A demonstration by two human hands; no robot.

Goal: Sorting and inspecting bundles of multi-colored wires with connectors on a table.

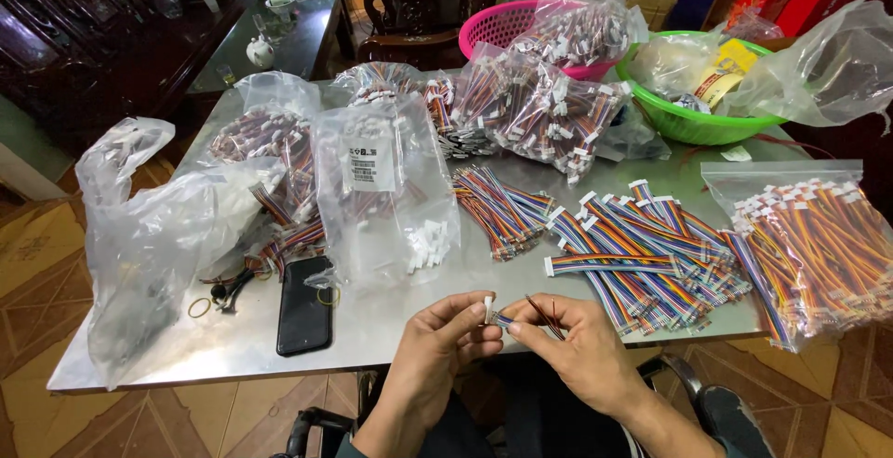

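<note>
**Q:** Two hands meet at the near edge of the metal table (139, 365); what does each hold, and what could go wrong?

**A:** Left hand (437, 342): thumb and forefinger pinched on a small white connector housing (488, 307). Right hand (581, 351): fingers pinched on the short ribbon cable (502, 319) at its end, with a thin dark tool (542, 314), apparently tweezers, tucked under the fingers. The work is held in the air just off the table edge, above the lap. In my judgement, a loose pinch would let the housing fall to the tiled floor (112, 421), where so small a part is easily lost; the tool's tip could also snag the fine wires.

**Q:** Anything nearby at risk?

**A:** Loose rainbow cables (642, 253) lie close to the right wrist; a sweep of the forearm could push them over the edge. The black phone (304, 306) lies just left of the hands, near the edge.

**Q:** What cannot be made out?

**A:** Whether cable and housing are already joined: the fingers cover the junction. The tool's shape is mostly hidden. Contents of the cloudy plastic bag (139, 253) at left are indistinct, and the green basin (693, 123) and pink basket (502, 26) are largely covered by bags.
</note>
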